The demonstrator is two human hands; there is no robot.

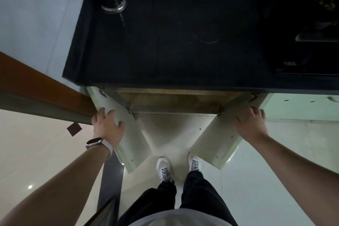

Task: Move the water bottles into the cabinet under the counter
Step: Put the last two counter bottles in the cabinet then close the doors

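1. While both doors stand swung out, the left hand [108,126] lies spread and flat on the top edge of the left door [128,134], fingers wide, gripping nothing but the panel.
2. Its wrist carries a watch [95,142].
3. Across the gap, the right hand [251,123] curls its fingers over the top edge of the right door [216,141], closed around that edge.
4. Between the doors the cabinet [172,99] is open under the dark counter [165,42]; only its upper frame shows, and the inside is hidden from this angle.
5. No water bottles are in view, neither on the counter, nor on the floor [176,134], nor anywhere I can see inside; where they are cannot be told.
6. I judge the step in hand to be working the doors, either opening for loading or closing after it; which one cannot be told.
7. To do it well, keep both doors moving evenly, push near the free edges rather than the hinges, and keep the feet [164,169] clear of the swing.
8. If opening, take them fully wide so bottles pass without knocking a panel.
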